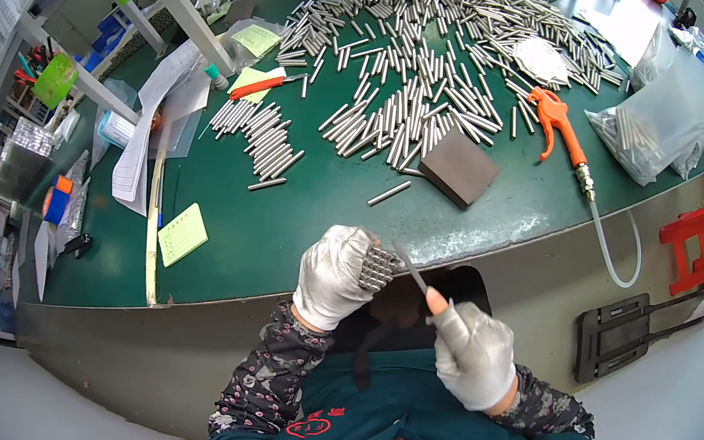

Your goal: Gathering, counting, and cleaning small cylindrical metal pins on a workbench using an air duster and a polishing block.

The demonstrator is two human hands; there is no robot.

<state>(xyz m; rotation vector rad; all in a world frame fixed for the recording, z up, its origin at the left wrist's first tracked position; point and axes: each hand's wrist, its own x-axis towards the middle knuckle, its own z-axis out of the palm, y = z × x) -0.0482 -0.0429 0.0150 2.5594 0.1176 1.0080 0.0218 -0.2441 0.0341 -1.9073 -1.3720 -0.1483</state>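
My left hand [330, 277], in a white glove, is closed around a bundle of metal pins [376, 269], their round ends facing right. My right hand [476, 358], gloved with a bare fingertip showing, grips a slim grey file-like tool [411, 270]. Its tip is beside the pin ends; whether it touches them I cannot tell. Beyond my hands, a single pin [388, 193] lies near a dark brown block [460, 168]. Rows of pins [269, 148] lie to the left, and a large heap of pins [422, 65] spreads across the green table.
An orange air blow gun [560, 129] with a clear hose lies at the right, near plastic bags of pins [658, 121]. Leftward are an orange-handled knife [258, 87], a yellow-green notepad [183, 235] and paper sheets [150, 128]. The table's front edge [238, 297] runs close by my left hand.
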